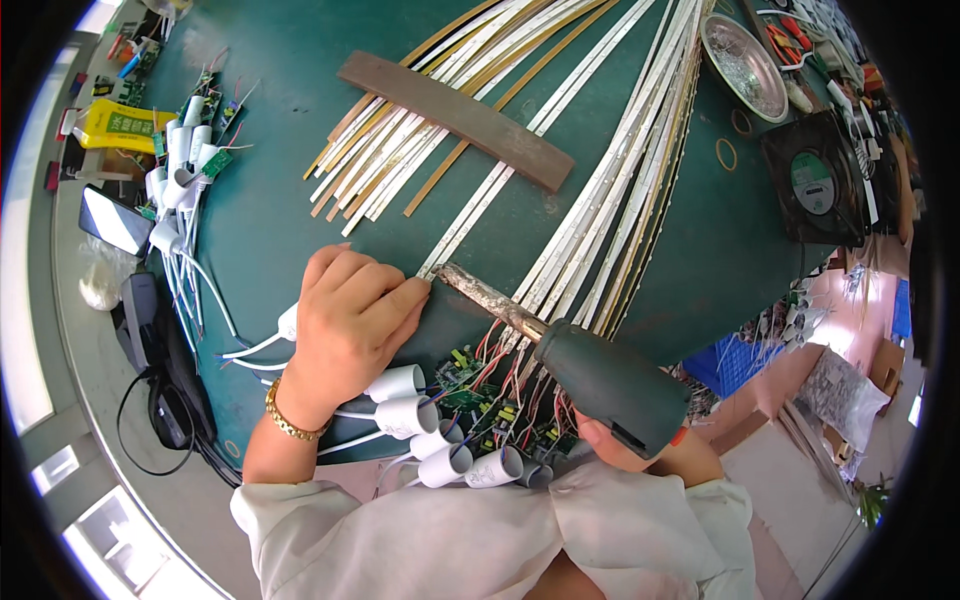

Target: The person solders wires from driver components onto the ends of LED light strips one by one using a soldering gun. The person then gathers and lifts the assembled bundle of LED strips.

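Note:
My right hand (610, 445) is wrapped round the dark green handle of a soldering iron (615, 385), which hides most of the fingers. The iron's tip meets the near end of a pair of narrow white LED strips (470, 218). At that same end my left hand (352, 310) is closed in a pinch; what lies between its fingertips is hidden. Just below sit several small circuit boards (500, 420) with coloured wires and white cylindrical housings (408, 417). Many more white strips (600, 220) fan out to the right, their near ends beside the boards' wires.
A brown bar (455, 120) lies across a bundle of strips. On the left are a yellow bottle (115, 126), a phone (114, 220) and more white housings (180, 185). A round metal dish (745, 68) and a black fan (815, 180) stand at right on the green table (270, 180).

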Tool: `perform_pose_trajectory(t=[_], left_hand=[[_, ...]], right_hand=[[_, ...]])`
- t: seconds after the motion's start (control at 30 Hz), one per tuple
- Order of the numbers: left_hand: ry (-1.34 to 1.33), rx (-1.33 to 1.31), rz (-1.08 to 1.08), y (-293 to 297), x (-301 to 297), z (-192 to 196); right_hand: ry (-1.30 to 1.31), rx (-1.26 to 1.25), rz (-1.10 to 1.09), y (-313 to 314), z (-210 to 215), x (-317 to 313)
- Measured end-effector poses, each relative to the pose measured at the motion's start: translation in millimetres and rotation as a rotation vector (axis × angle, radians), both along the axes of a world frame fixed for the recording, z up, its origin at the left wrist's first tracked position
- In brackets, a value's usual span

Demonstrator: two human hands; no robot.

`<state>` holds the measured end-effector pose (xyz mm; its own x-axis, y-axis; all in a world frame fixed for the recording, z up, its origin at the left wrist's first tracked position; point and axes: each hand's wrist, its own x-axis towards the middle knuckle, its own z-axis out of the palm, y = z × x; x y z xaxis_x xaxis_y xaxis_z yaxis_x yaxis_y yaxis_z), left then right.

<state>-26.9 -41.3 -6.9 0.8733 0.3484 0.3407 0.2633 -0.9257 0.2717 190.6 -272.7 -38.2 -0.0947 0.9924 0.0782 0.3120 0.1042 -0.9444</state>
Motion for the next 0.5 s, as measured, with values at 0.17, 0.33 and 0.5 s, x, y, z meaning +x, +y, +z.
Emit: perform_pose_trajectory(t=[0.17,0.33,0.5], left_hand=[[0.056,0.105,0.01,-6.3,-1.0,1.9],[0.085,0.14,0.012,-8.8,-1.8,2.5],[0.066,0.121,-0.003,-8.6,-2.0,2.2]], right_hand=[[-0.155,0.154,-0.001,10.0,9.8,4.7],[-0.223,0.229,-0.01,13.2,11.9,4.4],[-0.151,0.152,0.006,12.2,11.0,3.9]])
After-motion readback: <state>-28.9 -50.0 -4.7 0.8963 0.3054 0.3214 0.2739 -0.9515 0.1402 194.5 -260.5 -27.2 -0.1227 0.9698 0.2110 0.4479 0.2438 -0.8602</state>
